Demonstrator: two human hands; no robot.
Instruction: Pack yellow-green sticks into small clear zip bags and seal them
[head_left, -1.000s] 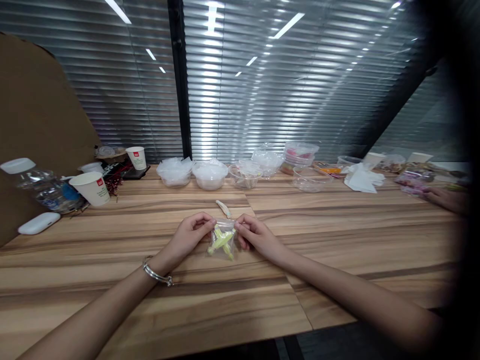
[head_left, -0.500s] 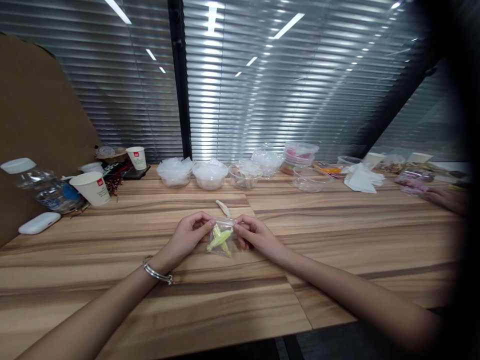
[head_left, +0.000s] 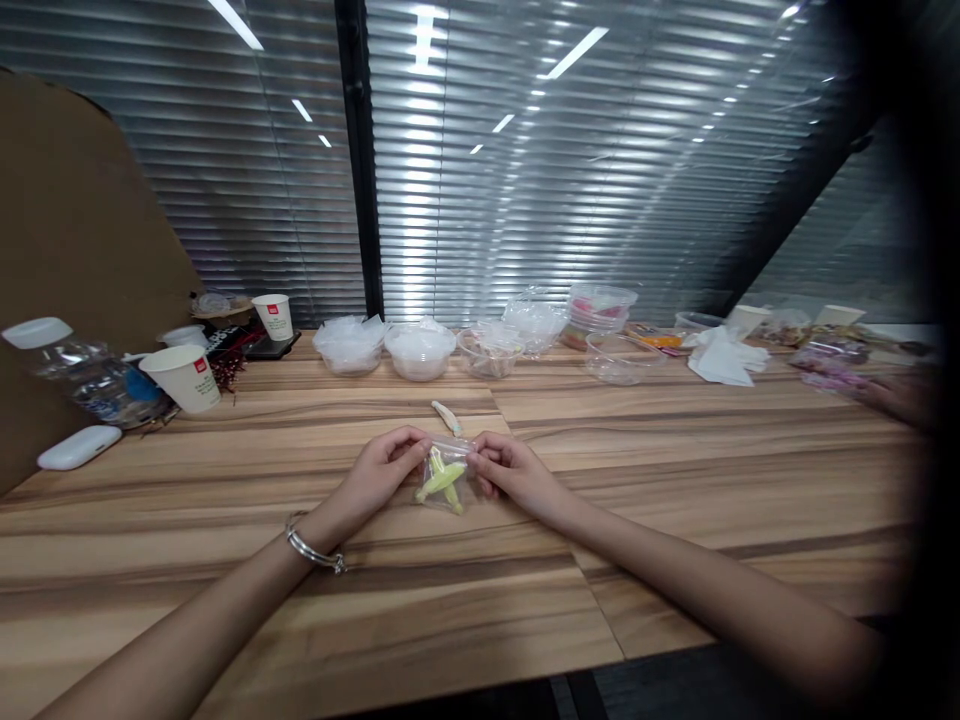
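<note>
A small clear zip bag [head_left: 471, 494] is held by its top edge between my two hands, just above or on the wooden table. Inside it, two yellow-green, banana-like pieces [head_left: 442, 481] lie crossed. My left hand [head_left: 386, 468] pinches the bag's upper left corner, with a silver bangle on that wrist. At the upper right corner, my right hand [head_left: 514, 470] has thumb and fingers closed on the plastic. Just beyond the bag lies a pale, slim, curved piece [head_left: 447, 416] on the tabletop.
Clear plastic bowls [head_left: 420, 350] line the back of the table [head_left: 315, 640]. Paper cups [head_left: 184, 378], a plastic bottle [head_left: 105, 385] and a white case [head_left: 79, 447] stand left. Crumpled tissue [head_left: 724, 355] lies right. Another person's blurred hand [head_left: 900, 397] is at far right, near purple packaging [head_left: 825, 375].
The bag and its yellow-green pieces have shifted very slightly between my hands, which stay in place. At far right, the other person's hand has moved a little.
</note>
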